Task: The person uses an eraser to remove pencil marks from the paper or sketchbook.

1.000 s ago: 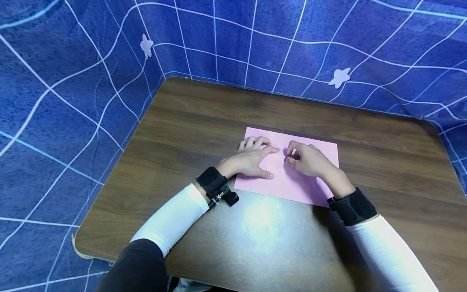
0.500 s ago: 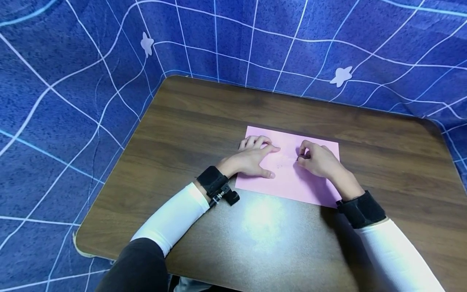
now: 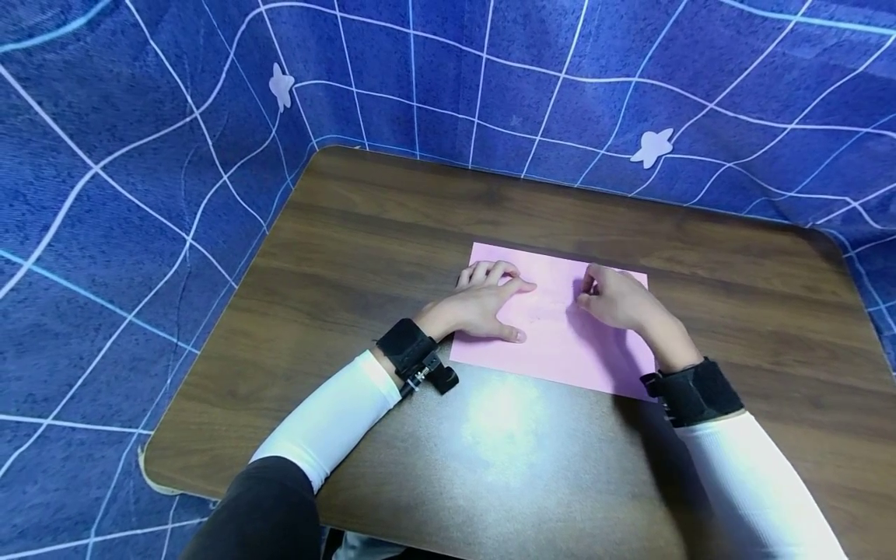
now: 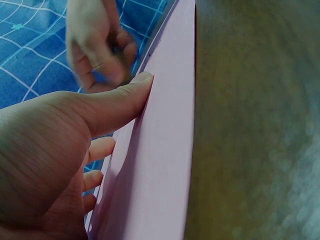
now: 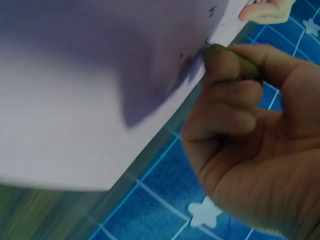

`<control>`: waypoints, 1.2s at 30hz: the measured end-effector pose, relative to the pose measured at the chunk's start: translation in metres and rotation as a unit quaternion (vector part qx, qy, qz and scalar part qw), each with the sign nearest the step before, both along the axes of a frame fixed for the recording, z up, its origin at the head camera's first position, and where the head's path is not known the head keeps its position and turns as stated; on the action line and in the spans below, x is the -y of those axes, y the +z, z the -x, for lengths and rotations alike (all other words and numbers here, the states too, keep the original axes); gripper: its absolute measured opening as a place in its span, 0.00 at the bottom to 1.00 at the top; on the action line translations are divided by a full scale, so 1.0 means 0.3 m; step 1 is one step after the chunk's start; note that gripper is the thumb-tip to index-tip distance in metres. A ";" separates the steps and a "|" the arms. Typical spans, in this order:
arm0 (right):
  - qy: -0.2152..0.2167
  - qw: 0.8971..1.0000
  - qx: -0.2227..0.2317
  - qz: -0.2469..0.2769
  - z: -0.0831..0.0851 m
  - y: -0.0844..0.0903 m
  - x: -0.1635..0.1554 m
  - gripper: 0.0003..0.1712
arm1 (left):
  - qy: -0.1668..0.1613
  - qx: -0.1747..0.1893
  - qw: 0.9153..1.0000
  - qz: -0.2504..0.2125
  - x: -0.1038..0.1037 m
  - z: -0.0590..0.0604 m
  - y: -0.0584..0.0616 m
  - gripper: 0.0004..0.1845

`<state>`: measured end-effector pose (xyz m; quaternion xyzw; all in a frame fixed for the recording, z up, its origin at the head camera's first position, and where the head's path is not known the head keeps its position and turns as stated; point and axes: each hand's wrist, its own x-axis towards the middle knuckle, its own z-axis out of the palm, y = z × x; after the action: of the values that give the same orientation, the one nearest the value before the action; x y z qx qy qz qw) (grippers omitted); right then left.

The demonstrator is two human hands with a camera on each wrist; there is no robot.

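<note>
A pink sheet of paper (image 3: 539,358) lies on the wooden table. My left hand (image 3: 483,309) rests on its left part, thumb and fingers spread. Over the right part of the sheet, my right hand (image 3: 616,299) pinches a small olive-green piece (image 5: 248,70) between thumb and curled fingers. Most of that piece is covered by the fingers, so its kind cannot be told. In the right wrist view, small dark specks (image 5: 212,10) dot the paper near the fingertips; whether they are marks or crumbs is unclear.
The brown wooden table (image 3: 392,210) extends around the paper on all sides. A blue curtain (image 3: 448,70) with white lines and star shapes hangs along the table's back and left edges. Black straps (image 3: 689,393) sit on both wrists.
My right hand has moved to the right across the paper, and lately slightly away from me, still pinching the small piece. The left hand stays in place on the sheet.
</note>
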<state>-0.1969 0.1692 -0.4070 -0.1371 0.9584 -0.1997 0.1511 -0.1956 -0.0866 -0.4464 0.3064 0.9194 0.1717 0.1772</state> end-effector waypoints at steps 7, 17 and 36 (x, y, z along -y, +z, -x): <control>0.060 0.996 0.018 0.070 0.027 -0.027 0.093 0.08 | -0.002 0.004 1.000 0.002 -0.003 0.007 -0.010 0.46; 0.040 0.998 0.008 0.047 0.022 -0.033 0.083 0.04 | -0.002 -0.010 1.000 0.006 -0.002 0.002 -0.011 0.46; 0.005 0.999 -0.020 -0.033 -0.010 0.003 -0.009 0.07 | 0.002 -0.008 1.000 -0.001 -0.006 0.000 -0.009 0.46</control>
<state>-0.1938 0.1719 -0.4060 -0.1412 0.9666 -0.1641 0.1370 -0.1956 -0.0849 -0.4490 0.3059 0.9212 0.1707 0.1693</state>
